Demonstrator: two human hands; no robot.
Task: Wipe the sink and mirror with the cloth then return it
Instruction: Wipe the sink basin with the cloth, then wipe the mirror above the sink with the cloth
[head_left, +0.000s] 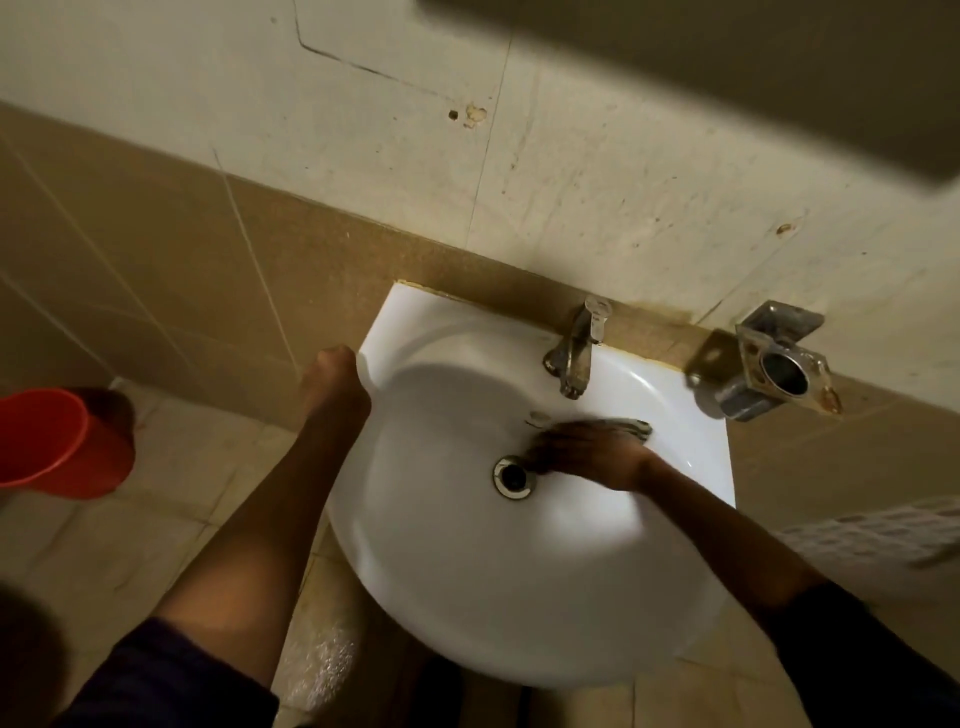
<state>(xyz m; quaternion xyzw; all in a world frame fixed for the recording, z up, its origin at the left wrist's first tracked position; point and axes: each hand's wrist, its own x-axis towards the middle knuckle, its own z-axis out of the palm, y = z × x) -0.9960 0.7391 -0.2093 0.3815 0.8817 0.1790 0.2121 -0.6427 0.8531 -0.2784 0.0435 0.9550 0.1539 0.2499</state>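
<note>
Cloth (621, 427) in sink (457, 597) (under right hand (592, 454))

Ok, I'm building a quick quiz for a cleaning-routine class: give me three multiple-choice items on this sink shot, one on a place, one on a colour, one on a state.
1. Where is the right hand?
A. on the tap
B. inside the basin, beside the drain
C. on the floor

2. What colour is the bucket at the left edge?
A. red
B. green
C. white

3. What is the left hand doing?
A. hanging free
B. turning the tap
C. resting on the sink's left rim

Answers:
1 B: the hand presses a blurred cloth on the sink wall next to the drain, below the tap.
2 A: the bucket on the floor is plainly red.
3 C: the hand sits on the rim edge, away from the tap.
</note>
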